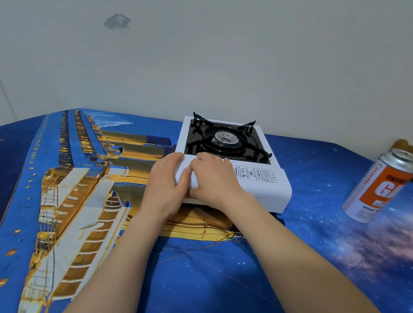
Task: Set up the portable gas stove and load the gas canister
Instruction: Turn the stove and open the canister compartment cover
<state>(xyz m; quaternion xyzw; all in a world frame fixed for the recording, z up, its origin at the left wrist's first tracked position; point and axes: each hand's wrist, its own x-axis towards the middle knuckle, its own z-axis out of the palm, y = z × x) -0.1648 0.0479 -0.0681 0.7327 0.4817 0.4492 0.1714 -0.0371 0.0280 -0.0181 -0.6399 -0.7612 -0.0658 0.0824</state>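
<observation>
Head view: white, box-shaped metal portable stove sits on a blue cloth printed with a ship and stars, near the grey wall.

**Position and heading.** The stove's long axis runs away from the person. Its round silver burner is at the wall end, and the lid bearing a printed warning label is at the near end. The control side is hidden. An orange, white and silver gas canister stands on its base well to the right of the stove, nozzle up. Its long axis is roughly vertical, with a rightward lean that may only be lens distortion.

**Hands.** The left hand wraps the stove's near left corner, fingers together along the side and thumb on top. The right hand lies on the near lid with fingers bent. Whether they hook an edge cannot be told.

**Hazards, as judged.**
- The cloth looks loose, so a hard pull on the lid could make the stove skid or wrinkle the cloth beneath it.
- Both hands crowd one corner, so a lid that springs up or drops back could nip a finger.
- The canister stands on uneven-looking fabric and could topple and roll if the surface is jolted.
- Loading will fail, or gas may leak, if the canister's collar goes in misaligned.
</observation>
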